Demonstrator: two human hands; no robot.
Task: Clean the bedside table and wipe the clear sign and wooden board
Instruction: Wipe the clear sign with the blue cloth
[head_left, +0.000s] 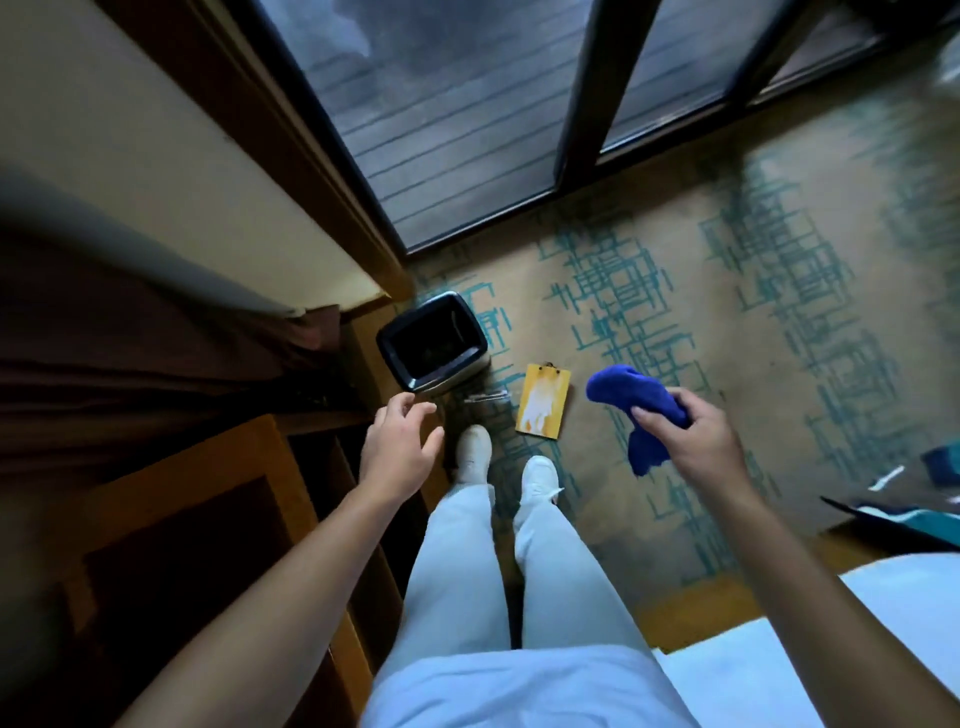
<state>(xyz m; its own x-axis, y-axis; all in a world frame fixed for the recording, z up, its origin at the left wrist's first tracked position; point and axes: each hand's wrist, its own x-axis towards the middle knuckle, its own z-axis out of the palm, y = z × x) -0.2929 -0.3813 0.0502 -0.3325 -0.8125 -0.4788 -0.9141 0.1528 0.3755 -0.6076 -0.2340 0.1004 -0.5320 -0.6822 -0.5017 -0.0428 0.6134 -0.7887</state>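
At far left, wooden bedside table (218, 499), top dark, open shelves on its side, hard against the wall and a brown curtain (156, 364). Just right of its far corner, black waste bin (432, 347) on the patterned carpet (779, 364), mouth tilted toward camera. Left hand (400, 441) out in front, palm down, fingers loosely spread and slightly curled, holding nothing, hovering above the floor near the bin. Clear sign (487, 396) on carpet between bin and board, barely visible, only thin edges readable; looks lying flat, long axis roughly left-right, facing cannot tell. White shoes (506, 465) just below it. Wooden board (543, 405) flat on carpet, clip end pointing away toward the glass door (467, 130), long axis running near-far with slight tilt, pale glare across its face. Right hand (691, 434) fingers curled around a bunched blue cloth (636, 402), loose ends sticking out toward the board and hanging below.

Step, judged: table stage in hand or about done, sign and board parked on floor, not yet picked up. Next move likely calls for bending down, free left hand taking the sign or board by an edge, cloth hand wiping the face. Thin clear edges hard to see, easy to miss or step on.
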